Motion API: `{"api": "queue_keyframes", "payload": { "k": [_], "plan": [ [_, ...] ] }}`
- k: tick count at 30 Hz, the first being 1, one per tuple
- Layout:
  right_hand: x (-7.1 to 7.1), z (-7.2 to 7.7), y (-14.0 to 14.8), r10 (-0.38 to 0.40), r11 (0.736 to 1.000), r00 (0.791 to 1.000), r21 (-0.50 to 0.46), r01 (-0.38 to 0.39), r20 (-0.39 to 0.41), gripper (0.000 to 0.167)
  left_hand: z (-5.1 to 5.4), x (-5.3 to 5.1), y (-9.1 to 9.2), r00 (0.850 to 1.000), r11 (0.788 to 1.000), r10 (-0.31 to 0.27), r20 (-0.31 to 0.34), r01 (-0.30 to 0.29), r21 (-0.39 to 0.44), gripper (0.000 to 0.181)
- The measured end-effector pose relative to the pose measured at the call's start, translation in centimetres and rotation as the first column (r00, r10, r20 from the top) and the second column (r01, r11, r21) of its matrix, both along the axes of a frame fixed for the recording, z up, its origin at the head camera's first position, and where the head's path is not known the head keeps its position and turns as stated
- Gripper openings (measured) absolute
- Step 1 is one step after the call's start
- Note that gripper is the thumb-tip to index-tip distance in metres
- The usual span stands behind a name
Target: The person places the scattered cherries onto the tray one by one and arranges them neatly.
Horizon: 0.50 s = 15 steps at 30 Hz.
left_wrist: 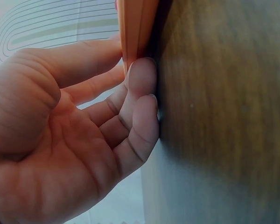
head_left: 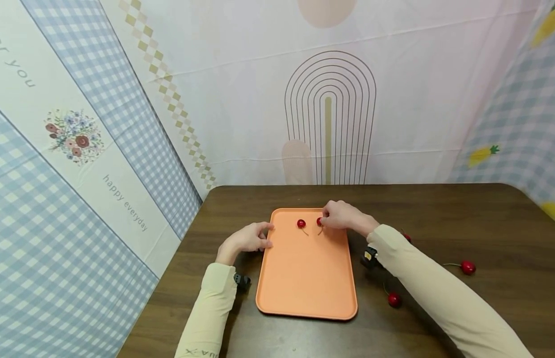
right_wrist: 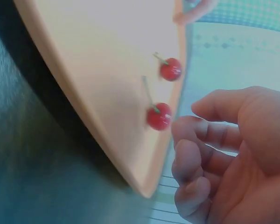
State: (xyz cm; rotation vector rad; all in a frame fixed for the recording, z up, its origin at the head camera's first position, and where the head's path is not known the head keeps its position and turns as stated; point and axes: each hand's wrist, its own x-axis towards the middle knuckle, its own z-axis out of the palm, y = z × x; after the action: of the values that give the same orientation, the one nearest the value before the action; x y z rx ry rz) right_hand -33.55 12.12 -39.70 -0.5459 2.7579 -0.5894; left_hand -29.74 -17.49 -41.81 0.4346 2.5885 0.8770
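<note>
An orange tray (head_left: 306, 278) lies on the wooden table, with two red cherries near its far edge. The left-hand cherry (head_left: 301, 223) has its stem towards me; the other cherry (head_left: 320, 222) is partly covered by my right hand (head_left: 342, 216) in the head view. From the right wrist, that nearer cherry (right_wrist: 159, 116) sits just off my loosely bent fingertips (right_wrist: 184, 128), and nothing shows between thumb and fingers. My left hand (head_left: 246, 237) holds the tray's left rim. Its thumb is at the rim (left_wrist: 130, 32) and other fingertips are bent against the outer side, down by the table.
Three more cherries lie on the table right of the tray: one (head_left: 394, 300) near the front, one (head_left: 468, 267) farther right, and one (head_left: 408, 238) partly behind my right sleeve (head_left: 429, 278). A patterned cloth (head_left: 241, 99) hangs behind the table (head_left: 497, 214).
</note>
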Motion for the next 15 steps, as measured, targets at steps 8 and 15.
{"api": "queue_keyframes", "payload": {
  "k": [8, 15],
  "plan": [
    [1.4, 3.1, 2.1, 0.094, 0.995, 0.989, -0.002, -0.095, -0.113, 0.016, 0.0, 0.0, -0.1, 1.0, 1.0, 0.003, 0.012, -0.003, 0.009, 0.054],
    [2.9, 4.2, 4.3, 0.111, 0.994, 0.977, 0.011, -0.111, -0.18, 0.014, -0.1, 0.0, -0.1, 1.0, 1.0, 0.002, 0.009, -0.002, 0.004, 0.055]
  ]
}}
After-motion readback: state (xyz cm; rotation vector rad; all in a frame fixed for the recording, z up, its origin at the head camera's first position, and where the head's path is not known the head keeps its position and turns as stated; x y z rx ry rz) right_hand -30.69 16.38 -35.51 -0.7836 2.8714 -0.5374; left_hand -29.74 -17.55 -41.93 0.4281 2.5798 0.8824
